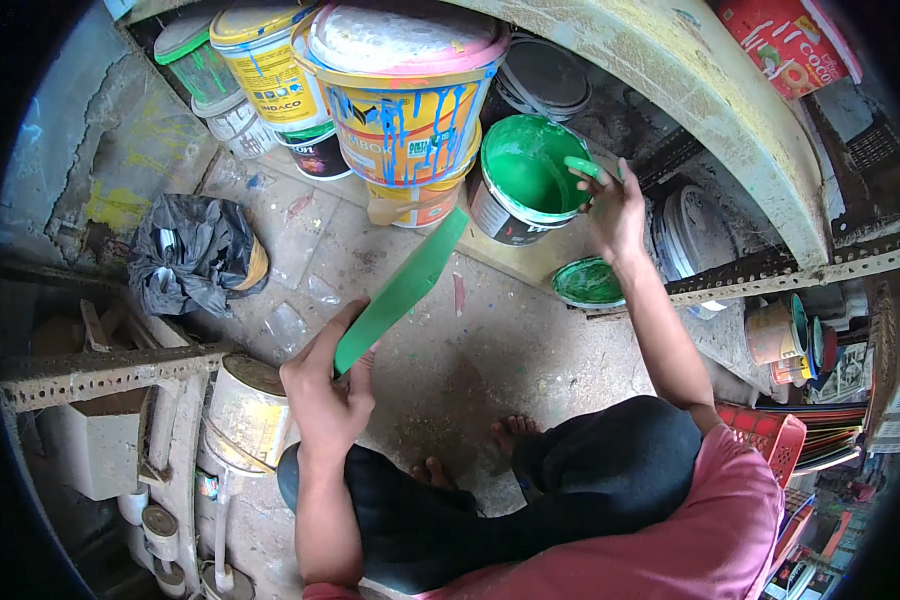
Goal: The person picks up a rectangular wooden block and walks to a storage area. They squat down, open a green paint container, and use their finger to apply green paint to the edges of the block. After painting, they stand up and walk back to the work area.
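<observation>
My left hand [328, 385] grips a long, flat green board [405, 285] by its lower end. The board tilts up and away to the right, over the concrete floor. At the right, my right hand [613, 215] is beside the rim of an open paint bucket [490, 212], its fingers bent. Green paint [530, 170] fills part of the bucket and coats its inner wall. A small green piece [582, 167] shows at my right fingertips, over the bucket's edge; what it is, I cannot make out. A green-smeared lid [585, 282] lies below that hand.
Stacked paint buckets, with a large drip-streaked yellow one [410, 125] in front, stand at the far side. A black plastic bag [190, 255] sits at the left. Metal shelf beams [110, 372] flank me, and a used pail [250, 415] stands near my left knee.
</observation>
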The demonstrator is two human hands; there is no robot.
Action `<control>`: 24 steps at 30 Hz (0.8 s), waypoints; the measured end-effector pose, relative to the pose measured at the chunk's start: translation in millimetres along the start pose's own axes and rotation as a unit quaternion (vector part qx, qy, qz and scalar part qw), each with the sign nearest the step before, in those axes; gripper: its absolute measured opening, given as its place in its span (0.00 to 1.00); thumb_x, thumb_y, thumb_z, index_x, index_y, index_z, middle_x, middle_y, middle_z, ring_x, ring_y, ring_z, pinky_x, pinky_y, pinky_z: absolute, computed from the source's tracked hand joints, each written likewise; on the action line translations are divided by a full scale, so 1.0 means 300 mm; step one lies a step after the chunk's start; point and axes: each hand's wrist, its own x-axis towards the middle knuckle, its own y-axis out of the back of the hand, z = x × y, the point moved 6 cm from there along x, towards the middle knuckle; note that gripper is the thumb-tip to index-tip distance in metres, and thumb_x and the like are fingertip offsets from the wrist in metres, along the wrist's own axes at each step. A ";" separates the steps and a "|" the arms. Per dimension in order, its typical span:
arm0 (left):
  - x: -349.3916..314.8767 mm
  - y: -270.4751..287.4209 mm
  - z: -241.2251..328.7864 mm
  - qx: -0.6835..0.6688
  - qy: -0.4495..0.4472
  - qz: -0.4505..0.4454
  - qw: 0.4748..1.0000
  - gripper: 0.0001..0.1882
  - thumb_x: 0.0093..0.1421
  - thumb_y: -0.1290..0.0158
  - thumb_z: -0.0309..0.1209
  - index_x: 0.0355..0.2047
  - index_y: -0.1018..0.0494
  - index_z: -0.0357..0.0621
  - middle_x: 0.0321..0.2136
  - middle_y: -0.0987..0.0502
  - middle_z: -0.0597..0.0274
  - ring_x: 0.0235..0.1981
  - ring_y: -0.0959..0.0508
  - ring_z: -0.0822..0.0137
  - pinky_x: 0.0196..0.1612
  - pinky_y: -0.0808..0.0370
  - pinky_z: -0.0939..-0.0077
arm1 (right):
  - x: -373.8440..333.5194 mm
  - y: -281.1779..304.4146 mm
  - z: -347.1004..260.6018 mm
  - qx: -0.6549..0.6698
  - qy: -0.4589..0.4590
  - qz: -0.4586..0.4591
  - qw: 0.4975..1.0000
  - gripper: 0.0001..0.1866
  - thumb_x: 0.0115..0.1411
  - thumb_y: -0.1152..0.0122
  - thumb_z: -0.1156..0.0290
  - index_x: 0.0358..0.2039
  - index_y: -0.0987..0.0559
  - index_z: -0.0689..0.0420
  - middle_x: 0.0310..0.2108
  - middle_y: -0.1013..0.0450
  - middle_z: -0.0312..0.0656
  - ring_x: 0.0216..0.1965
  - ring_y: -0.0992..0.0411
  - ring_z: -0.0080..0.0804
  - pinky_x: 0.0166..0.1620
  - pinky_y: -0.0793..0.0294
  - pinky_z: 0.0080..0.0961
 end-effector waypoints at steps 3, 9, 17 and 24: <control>0.001 -0.009 0.012 0.001 0.009 -0.008 1.000 0.16 0.60 0.41 0.22 0.49 0.23 0.33 0.35 0.17 0.43 0.39 0.14 0.60 0.44 0.23 0.71 | -0.005 -0.046 -0.049 0.139 -0.038 -0.112 0.983 0.37 0.70 0.66 0.40 0.52 0.22 0.62 0.49 0.23 0.42 0.43 0.32 0.26 0.47 0.37 0.27; 0.000 -0.023 0.008 0.006 0.014 -0.012 1.000 0.16 0.60 0.41 0.23 0.49 0.23 0.33 0.36 0.17 0.42 0.40 0.14 0.57 0.45 0.23 0.70 | -0.044 -0.129 -0.079 0.229 -0.103 -0.143 0.957 0.37 0.71 0.66 0.42 0.57 0.27 0.64 0.52 0.25 0.49 0.41 0.29 0.32 0.47 0.31 0.32; 0.001 -0.014 0.008 0.012 0.044 -0.019 0.999 0.17 0.59 0.40 0.24 0.49 0.23 0.33 0.35 0.18 0.40 0.41 0.14 0.56 0.46 0.23 0.69 | 0.055 -0.137 -0.183 -0.524 0.284 0.003 0.803 0.28 0.71 0.57 0.47 0.47 0.17 0.58 0.55 0.29 0.51 0.54 0.33 0.46 0.61 0.39 0.42; -0.001 -0.002 0.005 0.020 0.035 -0.010 0.999 0.18 0.58 0.39 0.24 0.49 0.23 0.34 0.35 0.18 0.40 0.41 0.15 0.52 0.46 0.23 0.68 | 0.016 -0.169 -0.052 -0.706 0.267 -0.026 0.656 0.32 0.69 0.55 0.40 0.38 0.13 0.54 0.69 0.44 0.54 0.70 0.53 0.59 0.64 0.63 0.76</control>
